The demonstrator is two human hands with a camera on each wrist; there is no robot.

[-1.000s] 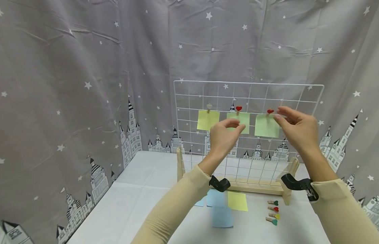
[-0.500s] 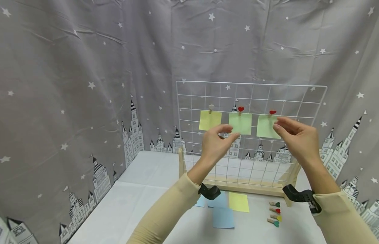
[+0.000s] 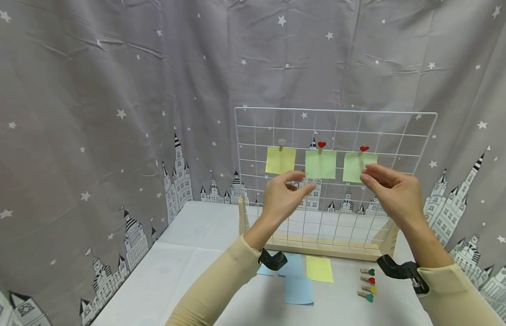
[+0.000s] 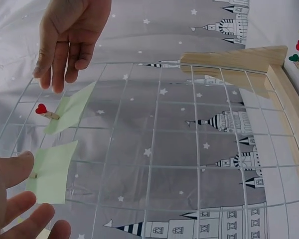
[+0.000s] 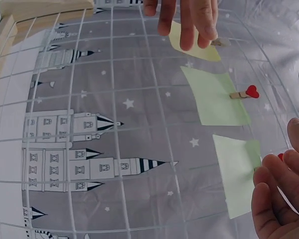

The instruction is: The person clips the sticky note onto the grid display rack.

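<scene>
A white wire grid (image 3: 334,217) carries three sticky notes in a row. A yellow note (image 3: 280,160) hangs at left under a white heart clothespin (image 3: 282,143). The middle green note (image 3: 320,164) and the right green note (image 3: 354,168) each hang from a red heart clothespin (image 3: 321,145). My left hand (image 3: 282,197) is below the yellow and middle notes, thumb and fingers apart, holding nothing. My right hand (image 3: 395,192) hovers by the right note's lower right corner, fingers loosely bent; whether the fingertips touch the paper I cannot tell.
A wooden base (image 3: 326,250) supports the grid. On the white table (image 3: 183,253) lie blue notes (image 3: 299,290) and a yellow note (image 3: 319,269). Several heart clothespins (image 3: 368,280) line up at right. Behind hangs a grey star-patterned curtain (image 3: 195,68).
My left hand has drawn down and left, off the middle green note. My right hand has lowered from the right clothespin to the note's lower corner. The notes stay hanging.
</scene>
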